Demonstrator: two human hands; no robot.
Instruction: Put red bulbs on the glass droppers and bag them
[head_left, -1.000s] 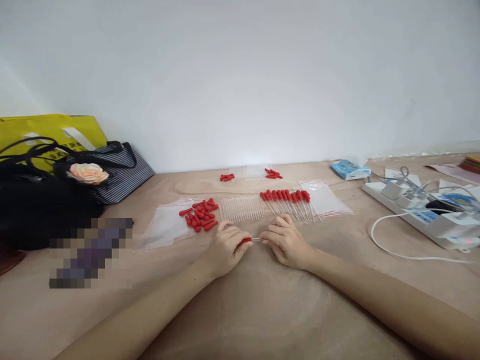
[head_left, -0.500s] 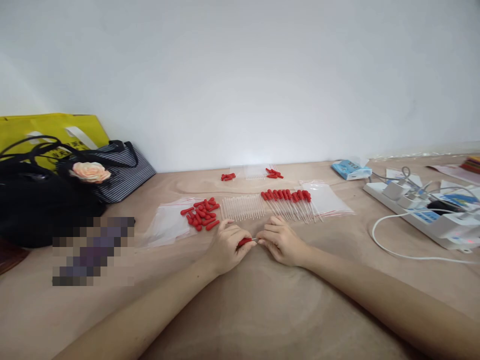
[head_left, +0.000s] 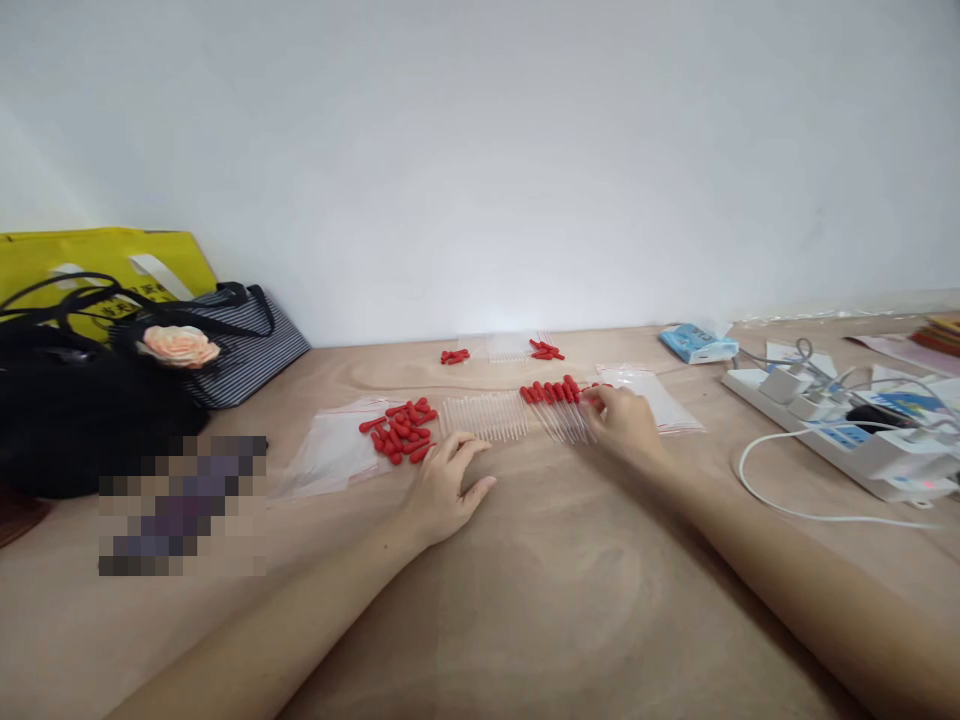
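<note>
My left hand rests on the table with its fingers apart and nothing in it, just right of a pile of red rubber bulbs. My right hand is over the right part of a row of clear tubes with red bulbs on them; its thumb and fingers are pinched at the red ends, and what they hold is too hidden to name. Between the pile and that row lie several bare clear tubes side by side.
Plastic bags lie left of the pile; another bag is right of the row. Farther back are small red bulb groups. A power strip with cables is at right, handbags at left.
My hands have moved apart. My left hand has let go of the red bulb and its fingers have spread. My right hand has moved right and away from me, onto the row of bulb-topped tubes.
</note>
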